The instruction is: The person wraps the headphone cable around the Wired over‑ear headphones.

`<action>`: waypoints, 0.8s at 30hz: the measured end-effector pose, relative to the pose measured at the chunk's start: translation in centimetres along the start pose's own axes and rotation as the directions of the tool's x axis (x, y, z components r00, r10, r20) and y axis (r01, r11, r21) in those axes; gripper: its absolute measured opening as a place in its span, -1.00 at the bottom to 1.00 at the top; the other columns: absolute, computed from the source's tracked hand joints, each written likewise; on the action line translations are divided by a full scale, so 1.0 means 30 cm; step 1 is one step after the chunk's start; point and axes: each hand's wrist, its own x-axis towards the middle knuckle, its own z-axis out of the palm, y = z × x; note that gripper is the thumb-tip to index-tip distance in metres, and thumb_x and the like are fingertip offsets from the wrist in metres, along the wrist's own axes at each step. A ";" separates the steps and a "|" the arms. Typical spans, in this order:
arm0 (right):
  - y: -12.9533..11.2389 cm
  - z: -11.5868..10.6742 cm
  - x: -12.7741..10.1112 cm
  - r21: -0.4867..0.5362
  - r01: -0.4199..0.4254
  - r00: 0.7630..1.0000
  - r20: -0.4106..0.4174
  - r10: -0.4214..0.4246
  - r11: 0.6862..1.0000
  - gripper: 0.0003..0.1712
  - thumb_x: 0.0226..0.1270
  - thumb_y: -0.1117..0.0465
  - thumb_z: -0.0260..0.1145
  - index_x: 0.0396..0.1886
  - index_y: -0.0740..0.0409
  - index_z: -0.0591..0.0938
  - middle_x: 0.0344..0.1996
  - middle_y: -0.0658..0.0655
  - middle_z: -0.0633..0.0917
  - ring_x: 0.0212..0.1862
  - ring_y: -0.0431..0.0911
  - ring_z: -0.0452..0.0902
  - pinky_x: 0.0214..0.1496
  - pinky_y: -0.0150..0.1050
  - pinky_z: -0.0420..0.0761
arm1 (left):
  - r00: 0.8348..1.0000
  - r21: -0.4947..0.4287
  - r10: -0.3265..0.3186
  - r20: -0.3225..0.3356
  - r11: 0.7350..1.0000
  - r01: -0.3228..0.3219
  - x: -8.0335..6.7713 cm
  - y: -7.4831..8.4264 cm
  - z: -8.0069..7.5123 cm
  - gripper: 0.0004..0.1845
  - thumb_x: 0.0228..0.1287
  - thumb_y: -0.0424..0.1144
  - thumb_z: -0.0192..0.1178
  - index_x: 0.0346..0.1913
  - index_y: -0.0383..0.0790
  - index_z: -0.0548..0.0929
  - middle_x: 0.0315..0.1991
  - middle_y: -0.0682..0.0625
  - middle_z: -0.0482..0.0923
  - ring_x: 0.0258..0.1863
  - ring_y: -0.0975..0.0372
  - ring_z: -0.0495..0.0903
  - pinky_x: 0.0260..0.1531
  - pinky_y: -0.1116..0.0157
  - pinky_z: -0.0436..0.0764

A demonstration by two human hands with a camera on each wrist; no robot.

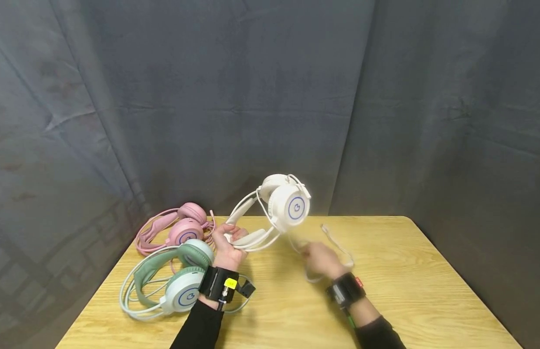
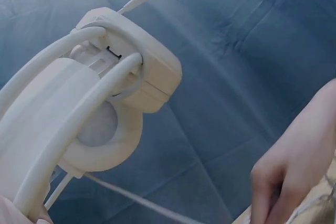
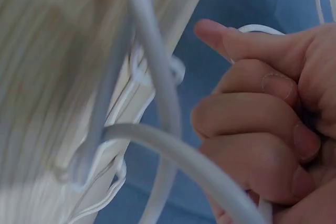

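Observation:
A white headset (image 1: 290, 206) is held up above the table, ear cups pointing away to the right. My left hand (image 1: 228, 249) grips it by the headband. The left wrist view shows its ear cups (image 2: 157, 72) and twin headband rails close up. Lower and to the right, my right hand (image 1: 322, 259), blurred in the head view, holds the headset's white cable (image 3: 157, 66). In the right wrist view the fingers (image 3: 247, 114) are curled, with cable running into the palm. Loose loops of cable hang around that hand, and an end trails on the table.
A pink headset (image 1: 186, 230) lies at the table's back left. Nearer, a mint-green headset (image 1: 184, 288) lies beside my left wrist, its cable looping across the wooden table (image 1: 405, 281). A grey curtain (image 1: 235, 97) hangs behind and along the sides.

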 end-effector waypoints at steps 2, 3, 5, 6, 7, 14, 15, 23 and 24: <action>-0.028 0.012 -0.009 -0.026 0.027 0.999 0.028 -0.026 0.999 -0.68 0.18 0.37 0.30 -0.06 0.08 0.70 -0.14 0.16 0.74 -0.17 0.02 0.66 -0.19 -0.10 0.69 | 1.000 0.008 -0.016 0.009 1.000 0.016 -0.005 -0.015 0.005 -0.79 0.10 -0.41 -0.26 -0.64 -0.15 0.22 -0.72 0.14 0.09 -0.66 0.40 -0.04 -0.87 0.43 0.28; -0.039 0.018 -0.012 -0.036 0.045 0.999 0.032 -0.044 0.998 -0.66 0.15 0.40 0.29 -0.07 0.08 0.70 -0.14 0.15 0.74 -0.17 0.01 0.65 -0.17 -0.10 0.69 | 1.000 0.014 -0.018 0.013 1.000 0.018 -0.006 -0.021 0.006 -0.79 0.08 -0.41 -0.25 -0.65 -0.15 0.22 -0.71 0.15 0.07 -0.65 0.40 -0.05 -0.87 0.43 0.28; -0.052 0.026 -0.016 -0.051 0.103 0.994 0.035 -0.101 0.993 -0.63 0.13 0.43 0.28 -0.06 0.08 0.70 -0.13 0.14 0.73 -0.15 0.00 0.65 -0.13 -0.10 0.69 | 1.000 0.027 -0.007 0.011 1.000 0.007 -0.004 -0.031 0.005 -0.78 0.07 -0.40 -0.25 -0.67 -0.14 0.21 -0.69 0.15 0.05 -0.65 0.41 -0.05 -0.87 0.45 0.28; -0.057 0.028 -0.017 -0.067 0.142 0.990 0.034 -0.140 0.988 -0.62 0.13 0.44 0.28 -0.06 0.07 0.70 -0.11 0.13 0.73 -0.13 0.00 0.65 -0.10 -0.10 0.68 | 1.000 0.035 -0.001 0.012 0.999 0.001 -0.003 -0.035 0.005 -0.77 0.06 -0.39 -0.25 -0.69 -0.14 0.20 -0.69 0.16 0.04 -0.65 0.41 -0.06 -0.87 0.45 0.27; -0.061 0.028 -0.018 -0.079 0.181 0.983 0.035 -0.179 0.980 -0.63 0.14 0.44 0.28 -0.06 0.07 0.70 -0.11 0.12 0.73 -0.13 -0.01 0.65 -0.09 -0.12 0.68 | 1.000 0.049 0.012 0.014 0.999 -0.013 -0.001 -0.038 0.004 -0.76 0.06 -0.39 -0.27 -0.71 -0.13 0.19 -0.68 0.16 0.01 -0.65 0.41 -0.07 -0.88 0.46 0.26; -0.072 0.013 -0.013 -0.079 0.304 0.951 0.090 -0.297 0.949 -0.58 0.13 0.47 0.32 -0.02 0.04 0.69 -0.05 0.07 0.68 -0.18 -0.11 0.60 -0.32 -0.46 0.59 | 0.993 0.137 0.116 0.032 0.983 -0.119 0.023 -0.048 -0.005 -0.71 0.09 -0.38 -0.39 -0.73 -0.05 0.05 -0.71 0.17 -0.10 -0.69 0.39 -0.13 -0.80 0.53 0.04; -0.073 0.013 -0.013 -0.080 0.322 0.944 0.096 -0.315 0.943 -0.61 0.16 0.44 0.32 -0.03 0.04 0.70 -0.06 0.06 0.68 -0.19 -0.12 0.59 -0.33 -0.48 0.58 | 0.993 0.137 0.119 0.025 0.983 -0.121 0.025 -0.049 -0.009 -0.71 0.08 -0.38 -0.39 -0.73 -0.05 0.05 -0.72 0.17 -0.10 -0.70 0.39 -0.13 -0.79 0.53 0.03; -0.053 0.047 -0.008 -0.108 0.358 0.934 0.033 -0.357 0.927 -0.69 0.14 0.39 0.36 -0.10 0.08 0.72 -0.12 0.09 0.72 -0.10 -0.01 0.62 -0.08 -0.16 0.67 | 1.000 0.010 0.028 -0.008 1.000 -0.028 0.020 -0.061 -0.008 -0.79 0.03 -0.42 -0.24 -0.68 -0.15 0.21 -0.73 0.13 0.13 -0.72 0.41 -0.02 -0.89 0.47 0.25; -0.045 0.049 -0.008 -0.100 0.292 0.956 0.022 -0.291 0.951 -0.64 0.12 0.42 0.34 -0.07 0.08 0.71 -0.12 0.11 0.73 -0.11 0.00 0.63 -0.11 -0.16 0.68 | 1.000 -0.016 0.012 0.004 1.000 -0.012 0.019 -0.062 -0.006 -0.80 0.02 -0.43 -0.23 -0.66 -0.15 0.22 -0.72 0.12 0.16 -0.72 0.41 0.01 -0.88 0.46 0.26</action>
